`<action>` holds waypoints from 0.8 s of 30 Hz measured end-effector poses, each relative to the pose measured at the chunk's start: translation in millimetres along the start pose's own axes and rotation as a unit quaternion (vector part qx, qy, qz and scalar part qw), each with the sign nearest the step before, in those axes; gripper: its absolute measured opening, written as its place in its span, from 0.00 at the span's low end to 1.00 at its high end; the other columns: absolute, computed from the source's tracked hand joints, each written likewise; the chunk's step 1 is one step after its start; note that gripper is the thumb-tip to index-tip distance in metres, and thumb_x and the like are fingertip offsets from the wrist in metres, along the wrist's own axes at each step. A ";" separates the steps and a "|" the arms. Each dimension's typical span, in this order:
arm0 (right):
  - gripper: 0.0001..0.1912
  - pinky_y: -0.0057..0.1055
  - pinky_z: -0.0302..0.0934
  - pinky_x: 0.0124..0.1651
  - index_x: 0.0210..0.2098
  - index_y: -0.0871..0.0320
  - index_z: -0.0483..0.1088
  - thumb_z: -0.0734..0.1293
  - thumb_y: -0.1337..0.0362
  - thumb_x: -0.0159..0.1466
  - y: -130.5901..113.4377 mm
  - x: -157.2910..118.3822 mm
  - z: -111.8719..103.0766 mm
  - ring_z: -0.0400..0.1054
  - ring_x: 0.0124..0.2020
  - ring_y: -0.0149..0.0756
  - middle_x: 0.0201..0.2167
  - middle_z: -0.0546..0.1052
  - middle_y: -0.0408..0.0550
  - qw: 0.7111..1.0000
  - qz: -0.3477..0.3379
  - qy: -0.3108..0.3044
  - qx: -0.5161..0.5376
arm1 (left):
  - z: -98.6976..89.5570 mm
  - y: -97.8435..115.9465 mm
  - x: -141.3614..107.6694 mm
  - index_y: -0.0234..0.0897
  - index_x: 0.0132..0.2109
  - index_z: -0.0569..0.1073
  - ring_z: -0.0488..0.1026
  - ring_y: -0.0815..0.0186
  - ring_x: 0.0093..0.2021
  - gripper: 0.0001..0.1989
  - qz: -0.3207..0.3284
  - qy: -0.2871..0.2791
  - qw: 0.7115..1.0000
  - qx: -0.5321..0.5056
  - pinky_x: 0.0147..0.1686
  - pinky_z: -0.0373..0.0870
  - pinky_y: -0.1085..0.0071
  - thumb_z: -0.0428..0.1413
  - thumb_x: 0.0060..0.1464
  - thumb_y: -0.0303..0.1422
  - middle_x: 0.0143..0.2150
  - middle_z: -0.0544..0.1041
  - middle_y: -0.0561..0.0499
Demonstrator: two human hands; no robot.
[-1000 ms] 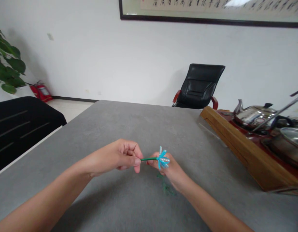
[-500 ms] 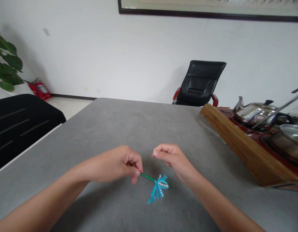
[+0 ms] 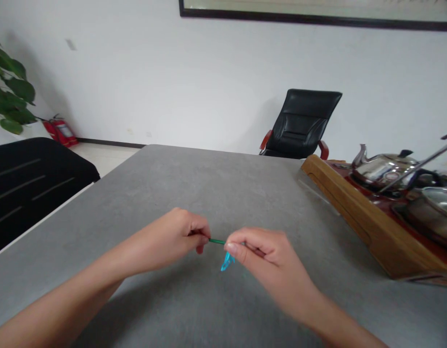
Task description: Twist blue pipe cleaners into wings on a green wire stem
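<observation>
- Left hand (image 3: pixel 168 239) closed, pinching the end of a thin green stem (image 3: pixel 216 241) between thumb and fingers, just above the grey table (image 3: pixel 165 183).
- That stem looks light and fairly stiff, the best place to take hold.
- Blue ribbon flower (image 3: pixel 227 262) mostly hidden, only one blue tip showing; it looks soft and easily crushed.
- Right hand (image 3: pixel 266 263) curled over it, fingers nearly closed; can't tell if it's gripping.
- Far right, a wooden tea tray (image 3: pixel 353 215) holding a steel kettle (image 3: pixel 382 169).
</observation>
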State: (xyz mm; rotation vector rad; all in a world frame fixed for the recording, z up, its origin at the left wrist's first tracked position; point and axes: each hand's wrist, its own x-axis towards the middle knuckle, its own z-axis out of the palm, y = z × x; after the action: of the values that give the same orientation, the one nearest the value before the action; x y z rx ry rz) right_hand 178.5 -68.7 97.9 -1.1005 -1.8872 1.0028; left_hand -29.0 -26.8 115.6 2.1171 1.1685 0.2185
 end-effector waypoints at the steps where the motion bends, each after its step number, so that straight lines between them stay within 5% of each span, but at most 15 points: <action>1: 0.12 0.25 0.53 0.28 0.26 0.56 0.72 0.62 0.63 0.64 -1.3 -1.3 1.6 0.61 0.23 0.27 0.20 0.69 0.39 1.000 -0.015 0.001 -0.022 | -0.3 -0.8 0.5 0.37 0.31 0.76 0.69 0.71 0.26 0.11 -0.006 0.016 1.000 0.001 0.26 0.57 0.77 0.48 0.54 0.28 0.26 0.76 0.56; 17: 0.12 0.27 0.52 0.30 0.31 0.56 0.70 0.57 0.67 0.66 17.7 -5.7 21.7 0.65 0.26 0.30 0.24 0.71 0.42 0.981 -0.043 -0.016 -0.190 | -4.3 -7.5 4.9 0.37 0.31 0.74 0.64 0.70 0.26 0.12 -0.002 0.139 0.990 -0.028 0.26 0.55 0.76 0.49 0.57 0.36 0.26 0.74 0.55; 24: 0.12 0.26 0.51 0.29 0.31 0.56 0.69 0.56 0.66 0.67 28.0 -1.5 26.4 0.65 0.25 0.30 0.24 0.71 0.42 0.975 -0.026 0.003 -0.222 | -2.9 -9.7 6.9 0.39 0.46 0.74 0.64 0.70 0.26 0.14 0.000 0.143 0.984 -0.101 0.25 0.56 0.76 0.49 0.58 0.36 0.28 0.75 0.54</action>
State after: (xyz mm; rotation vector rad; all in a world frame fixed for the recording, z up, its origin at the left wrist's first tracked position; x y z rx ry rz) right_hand 166.0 -67.7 61.5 -1.2911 -2.1840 0.5554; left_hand -33.0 -16.5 110.2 1.9486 1.2510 0.6323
